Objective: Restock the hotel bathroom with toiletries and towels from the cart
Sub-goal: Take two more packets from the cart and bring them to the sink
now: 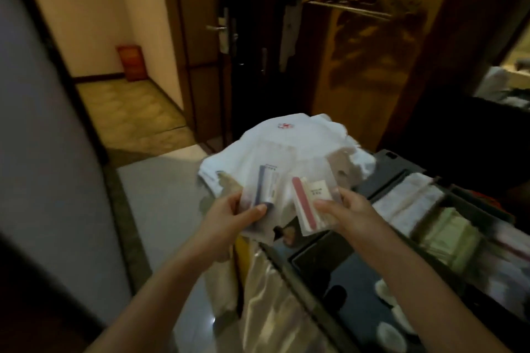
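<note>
The housekeeping cart [401,172] fills the lower right, its dark top tray split into compartments: one holds folded white cloths [407,203], the next a stack of pale green packets [447,232], and a nearer well holds small white round items [393,312], too blurred to identify. A shiny cream bag [266,301] hangs at the cart's near end. Over the far end lies a pile of white towels [289,146] with a small red emblem [284,125] on top, its lettering unreadable. In front of the towels both hands hold toiletry packets. The left hand [229,215] is closed, thumb on top, around a clear sachet with a blue-and-white tube [265,186] inside. The right hand [347,209] pinches a clear packet holding a pink nail file [304,203] and a white card [318,190] whose dark print is too blurred to read.
</note>
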